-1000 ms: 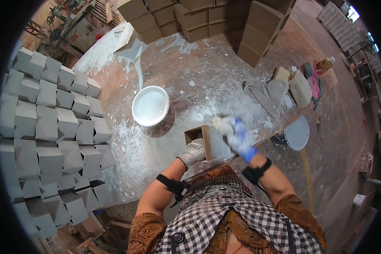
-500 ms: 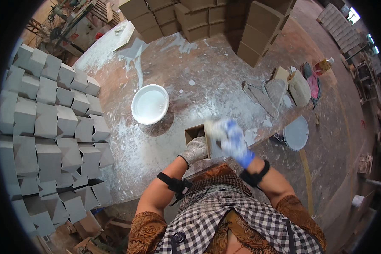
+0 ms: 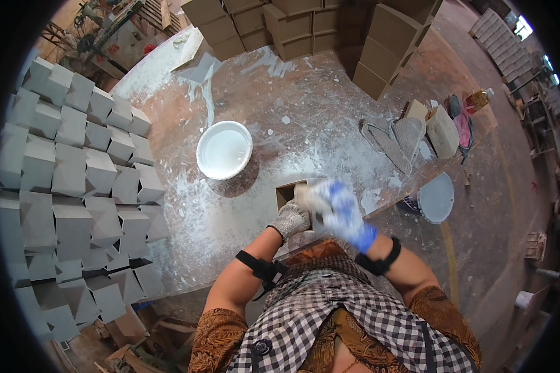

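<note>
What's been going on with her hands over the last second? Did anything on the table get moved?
The right hand, in a blue glove, has slid a little left and towards the body over the brown box-shaped block, and is blurred with motion. The left hand, in a grey glove, stayed at the block's near side, steadying it. Nothing was picked up or let go. The white bowl and the grey blocks have not moved.

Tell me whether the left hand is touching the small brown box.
Touching. The head view shows the gloved left hand pressed against the near side of the small brown box, with no gap visible between them.
</note>
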`<action>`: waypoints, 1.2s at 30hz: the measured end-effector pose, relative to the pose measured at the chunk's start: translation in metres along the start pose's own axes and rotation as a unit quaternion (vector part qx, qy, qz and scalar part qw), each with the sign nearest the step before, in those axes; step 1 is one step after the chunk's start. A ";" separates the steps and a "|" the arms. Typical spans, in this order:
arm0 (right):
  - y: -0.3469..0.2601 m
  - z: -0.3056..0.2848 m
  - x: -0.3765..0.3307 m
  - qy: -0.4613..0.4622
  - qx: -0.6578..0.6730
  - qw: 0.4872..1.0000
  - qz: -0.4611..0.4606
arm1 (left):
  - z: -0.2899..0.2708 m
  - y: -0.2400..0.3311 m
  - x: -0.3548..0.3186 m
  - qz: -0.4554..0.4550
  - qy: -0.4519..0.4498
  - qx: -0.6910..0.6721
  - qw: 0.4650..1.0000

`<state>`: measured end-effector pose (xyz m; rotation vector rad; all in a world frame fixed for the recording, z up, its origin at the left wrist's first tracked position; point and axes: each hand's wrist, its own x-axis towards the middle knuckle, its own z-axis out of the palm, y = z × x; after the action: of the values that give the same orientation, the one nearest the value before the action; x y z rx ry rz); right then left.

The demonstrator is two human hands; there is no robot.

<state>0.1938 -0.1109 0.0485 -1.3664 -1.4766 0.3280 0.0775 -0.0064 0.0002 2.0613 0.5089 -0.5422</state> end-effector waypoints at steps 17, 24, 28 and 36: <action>-0.010 -0.037 0.002 -0.140 -0.061 0.978 0.138 | 0.045 -0.019 0.052 0.031 -0.020 0.130 0.991; -0.037 -0.064 -0.044 -0.136 0.157 0.946 0.249 | 0.016 0.021 0.015 -0.070 0.052 0.125 0.988; -0.006 -0.075 0.007 -0.017 -0.014 0.983 0.183 | 0.010 0.029 0.010 -0.072 0.046 0.116 0.990; 0.005 -0.027 -0.006 -0.077 0.151 0.980 0.104 | 0.016 -0.006 0.017 0.015 -0.042 -0.045 0.998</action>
<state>0.2169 -0.1259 0.0527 -1.2717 -1.3446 0.7758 0.0853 -0.0148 -0.0214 1.9494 0.4430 -0.5761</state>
